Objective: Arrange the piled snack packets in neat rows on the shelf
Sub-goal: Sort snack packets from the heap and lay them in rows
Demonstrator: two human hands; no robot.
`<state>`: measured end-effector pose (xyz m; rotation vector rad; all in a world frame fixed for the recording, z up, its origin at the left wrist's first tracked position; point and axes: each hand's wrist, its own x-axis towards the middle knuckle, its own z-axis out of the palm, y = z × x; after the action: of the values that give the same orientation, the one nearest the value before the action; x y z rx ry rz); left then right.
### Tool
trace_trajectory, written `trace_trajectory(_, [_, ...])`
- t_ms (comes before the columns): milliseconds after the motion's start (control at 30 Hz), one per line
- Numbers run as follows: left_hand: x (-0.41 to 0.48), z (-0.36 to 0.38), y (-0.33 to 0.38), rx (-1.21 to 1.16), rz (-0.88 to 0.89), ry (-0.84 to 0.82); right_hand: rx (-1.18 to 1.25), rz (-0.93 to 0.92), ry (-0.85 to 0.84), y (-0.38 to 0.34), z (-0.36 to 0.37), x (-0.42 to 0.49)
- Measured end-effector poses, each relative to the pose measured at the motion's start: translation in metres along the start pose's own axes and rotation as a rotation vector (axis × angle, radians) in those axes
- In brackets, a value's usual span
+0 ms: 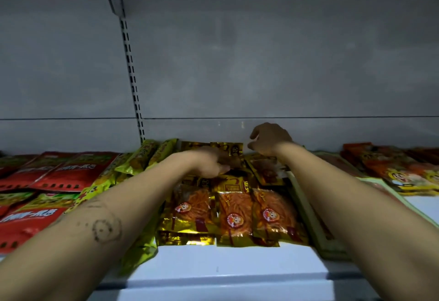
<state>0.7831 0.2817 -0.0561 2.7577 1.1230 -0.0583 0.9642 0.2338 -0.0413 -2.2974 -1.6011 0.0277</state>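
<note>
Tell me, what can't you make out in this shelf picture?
All in the head view:
- Left hand: motion-blurred, so whether it grips the gold packet is unclear.
- Right hand: seen from behind; its own back hides the fingertips.
- Red packets: cut off by the left edge.
- pale packets: mostly covered by the right forearm.
- Packet print: too blurred to read.

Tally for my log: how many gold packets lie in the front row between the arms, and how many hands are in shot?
Front-row gold packets: 3
Hands, left hand and right hand: 2
Total: 5
</note>
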Motion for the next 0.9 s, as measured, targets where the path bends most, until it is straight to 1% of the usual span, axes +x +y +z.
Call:
trace_trajectory(167, [-0.031, -0.014, -0.018, 0.102, -0.084, 0.167, -0.030, -0.153, -0.037, -0.008, -0.016, -0.006])
trace_trajectory(267, [-0.061, -0.024, -0.045, 0.186, -0.172, 0.275, -0.048, -0.296, -0.037, -0.040, -0.017, -0.007])
trace_trajectory(333, [-0.085, -0.029, -0.066, 0.188, -0.244, 0.320, -0.041, -0.374, -0.031, -0.070, -0.014, -0.012])
trace_trajectory(433, [-0.123, -0.031, -0.100, 0.173, -0.329, 0.350, -0.101, -0.454, -0.075, -0.117, -0.007, -0.022])
trace_trajectory(500, [-0.144, -0.030, -0.120, 0.182, -0.336, 0.353, -0.147, -0.487, -0.098, -0.144, -0.001, -0.029])
trace_trajectory(667, [-0.190, -0.027, -0.161, 0.217, -0.340, 0.341, -0.195, -0.564, -0.060, -0.216, 0.012, -0.056])
trace_trajectory(767, [-0.229, -0.035, -0.199, 0.182, -0.392, 0.375, -0.212, -0.618, -0.045, -0.270, 0.022, -0.071])
trace_trajectory(900, [-0.297, -0.041, -0.261, 0.152, -0.487, 0.434, -0.185, -0.684, -0.065, -0.353, 0.045, -0.091])
